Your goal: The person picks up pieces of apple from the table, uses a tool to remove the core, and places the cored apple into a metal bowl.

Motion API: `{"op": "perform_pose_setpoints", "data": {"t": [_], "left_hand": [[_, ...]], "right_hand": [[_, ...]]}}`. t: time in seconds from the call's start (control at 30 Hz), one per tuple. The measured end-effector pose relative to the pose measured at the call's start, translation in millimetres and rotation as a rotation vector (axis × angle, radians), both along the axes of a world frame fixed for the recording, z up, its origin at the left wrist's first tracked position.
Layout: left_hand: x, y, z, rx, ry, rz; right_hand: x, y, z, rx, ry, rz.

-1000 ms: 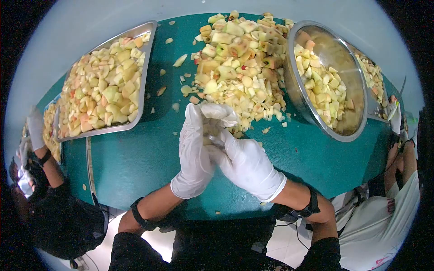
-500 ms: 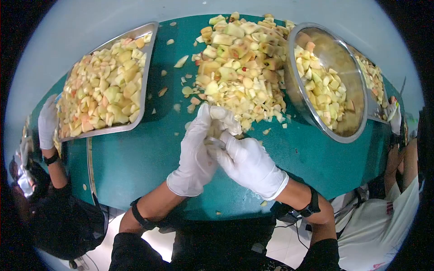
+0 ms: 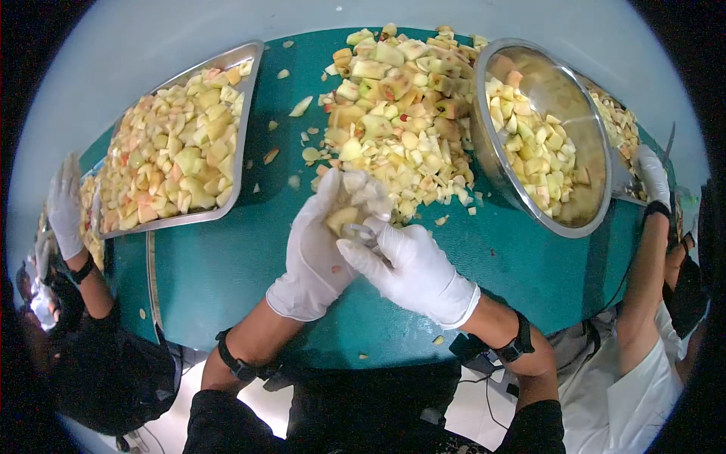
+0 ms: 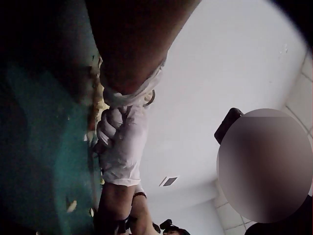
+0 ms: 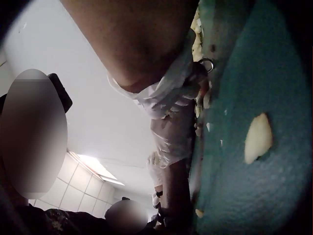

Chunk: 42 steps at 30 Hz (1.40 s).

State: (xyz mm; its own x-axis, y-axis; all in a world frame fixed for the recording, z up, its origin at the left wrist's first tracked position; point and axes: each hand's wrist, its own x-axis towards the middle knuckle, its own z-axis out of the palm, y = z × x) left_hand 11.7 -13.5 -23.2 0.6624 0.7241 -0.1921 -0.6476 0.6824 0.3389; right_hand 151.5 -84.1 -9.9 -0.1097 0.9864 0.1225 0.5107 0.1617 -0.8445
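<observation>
Both hands wear white gloves and meet over the teal table (image 3: 227, 265) in the head view. My left hand (image 3: 327, 219) curls round a pale apple piece (image 3: 340, 219). My right hand (image 3: 378, 250) grips a small metal tool (image 3: 364, 231) with a ring-shaped end and holds it against that piece. In the right wrist view the tool's ring (image 5: 208, 64) shows past my glove cuff, with the left hand (image 5: 172, 137) beyond it. Just beyond my hands lies a big heap of cut apple (image 3: 393, 113).
A steel tray (image 3: 243, 113) full of apple chunks sits at the left, and a steel bowl (image 3: 491, 151) part full of chunks at the right. Scraps (image 3: 301, 104) dot the table. Other people's gloved hands (image 3: 64, 204) (image 3: 652, 175) work at both edges.
My left hand has turned so the apple piece now shows in its palm. Both hands shifted slightly up. The person on the right has raised an arm toward the far right tray.
</observation>
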Motion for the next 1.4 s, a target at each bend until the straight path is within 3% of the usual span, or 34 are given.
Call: {"op": "perform_pose_setpoints", "data": {"t": [0.17, 0.27, 0.57, 0.77, 0.87, 1.17, 1.27, 1.4], "left_hand": [[-10.2, 6.6, -5.7, -0.127, -0.293, -0.038], [-8.6, 6.9, 1.8, -0.216, -0.284, 0.016], [-1.8, 4.4, 19.8, -0.032, -0.214, 0.022], [0.3, 4.1, 23.1, -0.082, -0.287, 0.044], [1.9, 4.1, 22.5, -0.02, -0.268, 0.036], [0.5, 6.1, 16.6, 0.021, -0.19, 0.031], [-6.9, 9.9, 14.0, -0.128, -0.311, 0.051], [-6.0, 12.6, 16.4, -0.113, -0.212, 0.115]], "right_hand": [[-3.6, -0.4, 0.8, 0.048, 0.132, -0.161], [3.4, 3.1, 12.8, 0.058, 0.085, -0.228], [6.9, 4.6, 12.9, 0.067, 0.028, -0.172], [5.9, 6.0, 3.6, 0.237, 0.008, -0.171], [6.1, 5.2, 12.7, 0.137, -0.013, -0.2], [7.0, 8.5, 7.3, 0.296, -0.022, -0.239], [9.7, 8.1, 8.5, 0.11, 0.076, -0.318], [5.8, 20.0, -0.2, 0.039, 0.882, -0.424]]}}
